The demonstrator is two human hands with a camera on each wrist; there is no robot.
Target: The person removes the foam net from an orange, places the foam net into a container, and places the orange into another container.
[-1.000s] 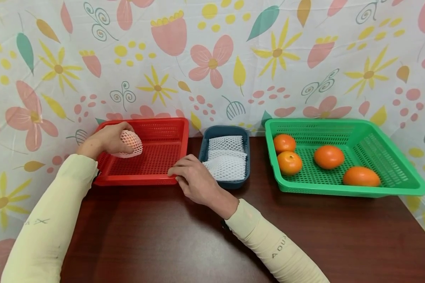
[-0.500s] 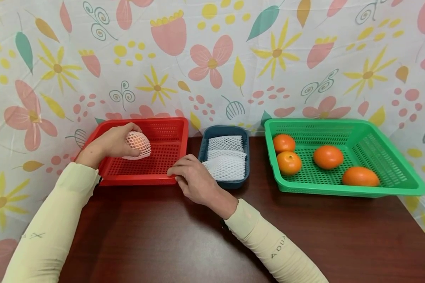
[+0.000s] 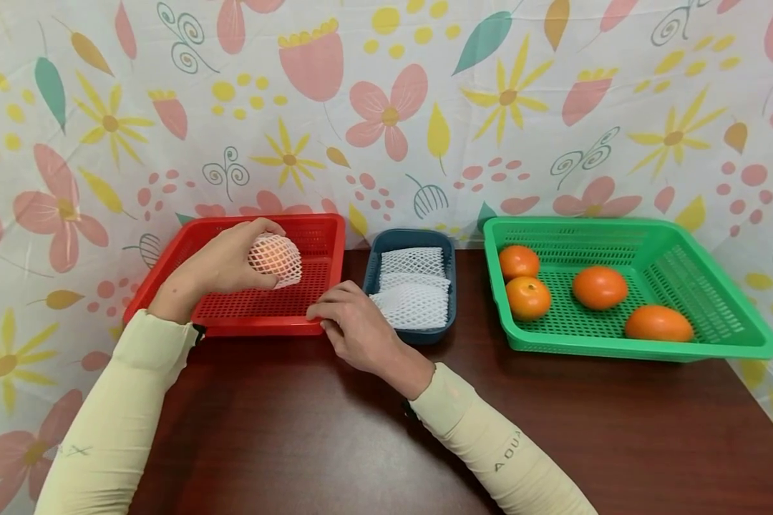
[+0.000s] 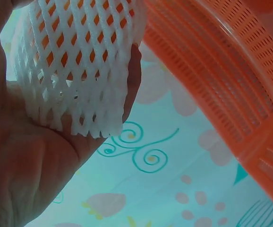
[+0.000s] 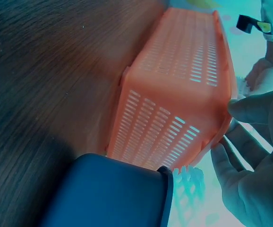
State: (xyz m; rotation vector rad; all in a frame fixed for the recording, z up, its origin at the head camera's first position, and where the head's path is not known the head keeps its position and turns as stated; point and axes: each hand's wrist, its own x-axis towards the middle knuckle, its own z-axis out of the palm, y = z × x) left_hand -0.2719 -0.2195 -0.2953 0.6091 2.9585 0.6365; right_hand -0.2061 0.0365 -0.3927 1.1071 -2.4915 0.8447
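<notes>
My left hand holds an orange wrapped in a white foam net sleeve, above the red basket. In the left wrist view, the net sleeve lies between thumb and fingers, orange skin showing through its gaps. At the basket's front right corner, my right hand grips the rim. The right wrist view has the thumb of that hand on one side of the rim and its fingers on the other. Beside this hand stands a dark blue tray holding white foam net sleeves.
To the right, a green basket contains several oranges without sleeves. All the containers stand along the back of a dark wooden table. A flower-patterned cloth hangs directly behind them.
My left hand has moved right across the red basket, carrying the sleeved orange from its left side toward the middle. My right hand has stayed at the basket's corner.
</notes>
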